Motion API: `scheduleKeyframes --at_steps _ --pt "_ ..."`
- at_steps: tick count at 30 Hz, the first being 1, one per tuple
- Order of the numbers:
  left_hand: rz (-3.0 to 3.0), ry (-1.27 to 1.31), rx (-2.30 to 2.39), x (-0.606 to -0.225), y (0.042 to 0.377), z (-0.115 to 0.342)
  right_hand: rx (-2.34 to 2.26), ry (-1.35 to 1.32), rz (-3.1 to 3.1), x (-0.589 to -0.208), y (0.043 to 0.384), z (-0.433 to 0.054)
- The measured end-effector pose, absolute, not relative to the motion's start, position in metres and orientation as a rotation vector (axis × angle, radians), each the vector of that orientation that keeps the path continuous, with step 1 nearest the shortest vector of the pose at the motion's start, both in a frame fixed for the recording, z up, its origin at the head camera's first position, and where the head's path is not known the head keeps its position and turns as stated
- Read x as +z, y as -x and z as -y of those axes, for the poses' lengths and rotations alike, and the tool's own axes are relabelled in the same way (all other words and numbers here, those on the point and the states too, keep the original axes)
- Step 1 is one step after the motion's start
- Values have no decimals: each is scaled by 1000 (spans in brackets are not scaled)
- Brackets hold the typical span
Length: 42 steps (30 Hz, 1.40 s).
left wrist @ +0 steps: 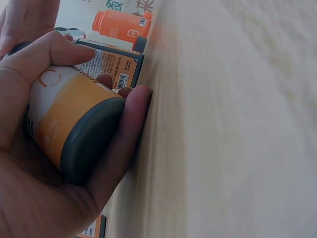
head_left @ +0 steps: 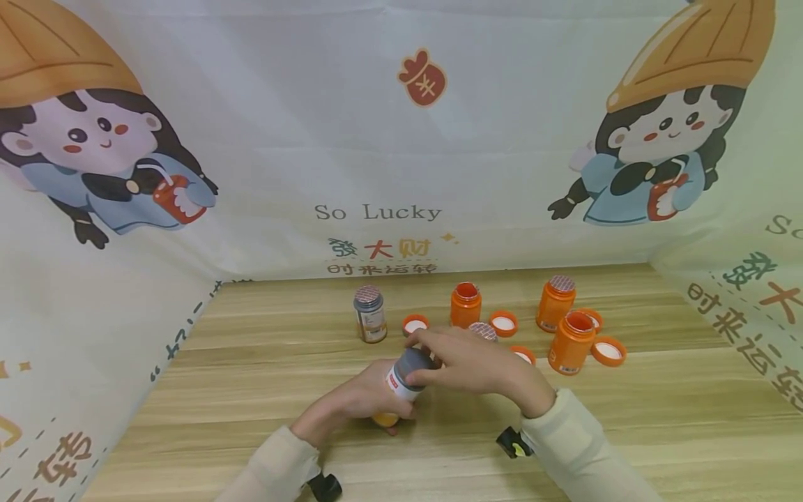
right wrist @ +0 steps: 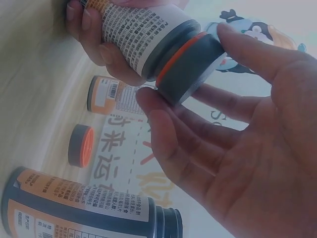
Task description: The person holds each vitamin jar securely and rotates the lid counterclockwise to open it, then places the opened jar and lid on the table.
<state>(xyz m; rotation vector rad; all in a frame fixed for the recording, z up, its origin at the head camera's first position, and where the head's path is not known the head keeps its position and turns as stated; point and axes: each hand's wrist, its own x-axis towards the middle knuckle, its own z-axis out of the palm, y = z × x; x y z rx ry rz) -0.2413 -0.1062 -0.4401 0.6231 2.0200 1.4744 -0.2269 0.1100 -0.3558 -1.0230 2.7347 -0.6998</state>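
Observation:
My left hand (head_left: 376, 390) grips a dark grey pill bottle (left wrist: 59, 114) round its orange and white label, holding it tilted low over the table. In the left wrist view the bottle's dark base faces the camera. My right hand (head_left: 470, 359) pinches the grey cap (right wrist: 190, 69) at the bottle's mouth, thumb on one side and fingers on the other. An orange inner rim shows between cap and neck in the right wrist view. Behind the right hand, a foil-sealed bottle (head_left: 483, 331) is mostly hidden.
A grey foil-topped bottle (head_left: 371, 317) stands at back left, near a loose cap (head_left: 415, 324). Uncapped orange bottles (head_left: 572, 343) stand to the right, with several upturned orange caps (head_left: 608, 351) around them. A printed cloth (head_left: 282, 174) walls the wooden table (head_left: 251, 362).

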Motion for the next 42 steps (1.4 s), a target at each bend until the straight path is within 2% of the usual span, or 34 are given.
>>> scheduleKeyframes --at_steps 42 --pt "-2039 -582 1473 -438 237 106 -689 1111 -2761 -358 228 -109"
